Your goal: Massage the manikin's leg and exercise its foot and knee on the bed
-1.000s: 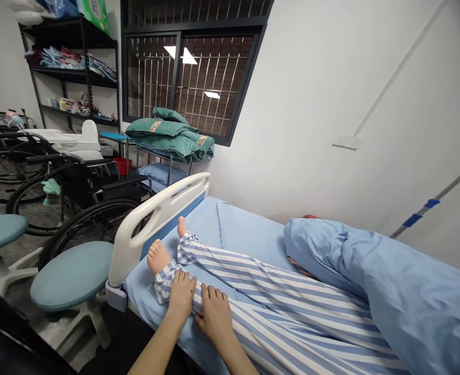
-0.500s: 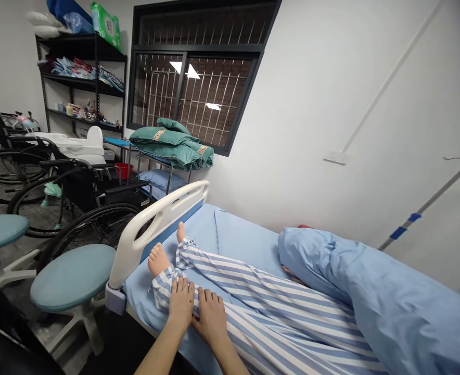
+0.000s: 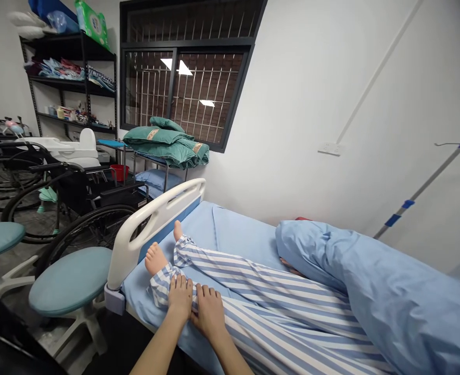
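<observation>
Two legs in blue-and-white striped trousers (image 3: 261, 273) lie stretched out on the light-blue bed sheet (image 3: 238, 224), and their bare feet (image 3: 155, 259) point toward the white footboard (image 3: 157, 219). My left hand (image 3: 180, 299) is laid over the nearer lower leg (image 3: 162, 286), just above its ankle. Right beside it, my right hand (image 3: 209, 308) rests on the same leg, a little closer to the knee. Both hands have their fingers curved over the top of the leg, with the thumbs on the near side. A bunched light-blue quilt (image 3: 350, 271) covers the upper body.
Left of the bed stand round teal stools (image 3: 72, 278) and a black wheelchair (image 3: 81, 192). Folded green quilts (image 3: 163, 143) lie on a stand beneath the barred window (image 3: 199, 94). A loaded black shelf (image 3: 69, 80) is at the back left, and a drip pole (image 3: 421, 185) leans at right.
My view has shifted slightly, so the room sits a little further left in the picture. Both hands stay in the same place on the leg.
</observation>
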Action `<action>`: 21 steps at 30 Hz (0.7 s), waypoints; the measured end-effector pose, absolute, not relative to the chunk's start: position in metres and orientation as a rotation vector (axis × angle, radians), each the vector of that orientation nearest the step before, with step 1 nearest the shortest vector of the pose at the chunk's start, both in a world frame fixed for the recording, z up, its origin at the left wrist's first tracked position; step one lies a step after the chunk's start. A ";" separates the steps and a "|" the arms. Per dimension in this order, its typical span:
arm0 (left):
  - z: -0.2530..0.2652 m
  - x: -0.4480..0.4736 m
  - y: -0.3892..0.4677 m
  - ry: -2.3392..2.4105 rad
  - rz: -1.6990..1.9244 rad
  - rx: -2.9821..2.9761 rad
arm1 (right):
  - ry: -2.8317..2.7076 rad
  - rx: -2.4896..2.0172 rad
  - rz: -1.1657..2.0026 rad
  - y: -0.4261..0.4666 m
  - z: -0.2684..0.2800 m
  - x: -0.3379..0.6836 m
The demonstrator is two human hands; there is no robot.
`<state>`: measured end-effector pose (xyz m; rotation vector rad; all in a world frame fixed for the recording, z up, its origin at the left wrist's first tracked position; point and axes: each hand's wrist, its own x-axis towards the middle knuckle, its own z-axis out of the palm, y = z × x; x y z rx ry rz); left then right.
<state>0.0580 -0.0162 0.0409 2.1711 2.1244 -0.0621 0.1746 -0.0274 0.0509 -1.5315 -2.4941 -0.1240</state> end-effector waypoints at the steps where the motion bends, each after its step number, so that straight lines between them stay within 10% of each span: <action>1: 0.041 0.058 -0.016 2.126 -0.068 2.170 | -2.494 -1.530 -0.133 -0.027 0.049 0.175; 21: 0.059 0.058 -0.020 2.056 -0.081 2.277 | -2.500 -1.493 -0.038 -0.024 0.051 0.178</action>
